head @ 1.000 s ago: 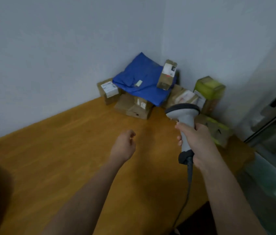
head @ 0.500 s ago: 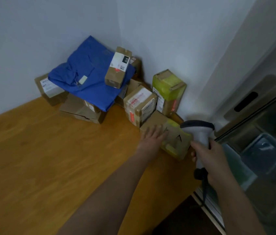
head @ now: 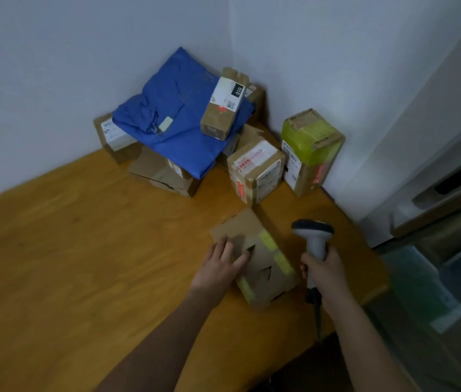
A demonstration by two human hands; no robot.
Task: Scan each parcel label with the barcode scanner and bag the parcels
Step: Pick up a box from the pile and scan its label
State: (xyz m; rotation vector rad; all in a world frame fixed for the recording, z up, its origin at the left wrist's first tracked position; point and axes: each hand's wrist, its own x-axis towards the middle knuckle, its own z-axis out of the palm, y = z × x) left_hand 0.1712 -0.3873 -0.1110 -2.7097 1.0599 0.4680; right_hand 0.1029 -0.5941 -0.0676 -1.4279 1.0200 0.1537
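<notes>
The left hand (head: 219, 267) rests flat, fingers straight, on a cardboard parcel (head: 263, 261) near the counter's (head: 82, 250) right edge; the right hand (head: 324, 271) grips the barcode scanner (head: 314, 236) upright just beside it

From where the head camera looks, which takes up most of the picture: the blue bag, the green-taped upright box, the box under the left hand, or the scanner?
1. blue bag
2. box under the left hand and green-taped upright box: look alike; the first lies nearer, so unranked
3. scanner
</notes>
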